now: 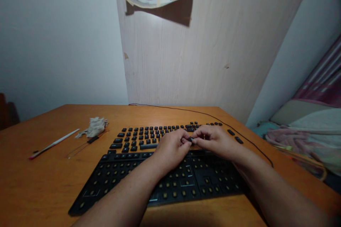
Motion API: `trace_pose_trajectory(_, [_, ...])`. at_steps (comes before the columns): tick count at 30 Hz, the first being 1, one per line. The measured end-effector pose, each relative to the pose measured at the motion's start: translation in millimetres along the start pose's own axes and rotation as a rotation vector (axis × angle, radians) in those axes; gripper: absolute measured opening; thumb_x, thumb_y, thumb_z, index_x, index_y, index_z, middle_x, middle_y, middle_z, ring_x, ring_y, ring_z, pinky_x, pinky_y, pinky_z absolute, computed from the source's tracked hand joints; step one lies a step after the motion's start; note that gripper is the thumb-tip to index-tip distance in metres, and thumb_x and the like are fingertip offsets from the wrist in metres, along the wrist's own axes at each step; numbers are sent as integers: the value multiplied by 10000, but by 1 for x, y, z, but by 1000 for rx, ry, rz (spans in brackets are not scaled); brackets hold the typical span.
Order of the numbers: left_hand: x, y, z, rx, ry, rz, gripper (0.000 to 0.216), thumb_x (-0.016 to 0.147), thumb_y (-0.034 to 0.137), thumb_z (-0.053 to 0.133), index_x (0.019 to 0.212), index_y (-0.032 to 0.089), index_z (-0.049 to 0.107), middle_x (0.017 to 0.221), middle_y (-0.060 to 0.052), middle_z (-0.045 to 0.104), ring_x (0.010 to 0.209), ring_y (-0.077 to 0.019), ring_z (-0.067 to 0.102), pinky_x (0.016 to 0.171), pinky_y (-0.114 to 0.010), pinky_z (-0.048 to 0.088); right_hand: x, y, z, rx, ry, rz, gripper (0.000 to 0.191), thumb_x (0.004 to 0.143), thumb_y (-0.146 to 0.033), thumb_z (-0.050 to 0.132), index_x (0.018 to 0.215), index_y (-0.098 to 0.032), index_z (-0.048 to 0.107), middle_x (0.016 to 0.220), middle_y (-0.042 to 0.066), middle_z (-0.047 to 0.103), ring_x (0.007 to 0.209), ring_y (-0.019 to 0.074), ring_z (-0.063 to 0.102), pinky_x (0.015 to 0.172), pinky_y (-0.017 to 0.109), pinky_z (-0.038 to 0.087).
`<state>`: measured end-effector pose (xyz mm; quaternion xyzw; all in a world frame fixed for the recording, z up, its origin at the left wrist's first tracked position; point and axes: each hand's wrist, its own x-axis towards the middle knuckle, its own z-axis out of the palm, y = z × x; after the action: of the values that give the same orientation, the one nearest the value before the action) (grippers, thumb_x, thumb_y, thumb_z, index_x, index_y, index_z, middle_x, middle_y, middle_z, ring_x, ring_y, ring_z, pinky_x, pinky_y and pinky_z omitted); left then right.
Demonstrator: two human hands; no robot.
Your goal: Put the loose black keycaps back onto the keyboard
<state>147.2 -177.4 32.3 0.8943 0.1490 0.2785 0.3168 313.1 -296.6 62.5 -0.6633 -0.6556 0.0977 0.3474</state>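
Note:
Between the fingertips of both hands is a small black keycap [190, 139]. My left hand [173, 148] pinches it from the left, and my right hand [211, 140] pinches it from the right. Below them lies a black keyboard base [112, 172], its key stems bare over most of its surface. Behind the base, loose black keycaps [141, 133] are laid out in rows on the desk, among them a long spacebar [148, 146]. My hands and forearms cover part of the base and some of the keycaps.
On the wooden desk [48, 184], to the left, lie a white toothbrush [60, 141], a crumpled grey-white rag [96, 126] and a thin wire tool with a black handle [92, 139]. A black cable [213, 115] runs along the back and right. Walls stand behind.

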Motion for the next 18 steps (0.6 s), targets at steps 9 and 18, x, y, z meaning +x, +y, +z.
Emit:
trace_pose_trajectory(9, [-1, -6, -2, 171, -110, -15, 162, 835, 233, 529, 844, 219, 690, 837, -29, 705, 770, -185, 626, 679, -268, 440, -1, 23, -3, 113, -233, 108, 139, 803, -314, 673, 849, -199, 738, 761, -1, 684, 707, 149, 585, 646, 259, 444])
trace_pose_trajectory(18, [-2, -5, -1, 202, -186, 26, 182, 821, 222, 535, 833, 230, 717, 865, -29, 726, 800, -196, 646, 716, -283, 459, 0, 33, 3, 69, -259, 116, 128, 782, -306, 689, 841, -209, 747, 766, -6, 677, 718, 151, 588, 661, 264, 441])
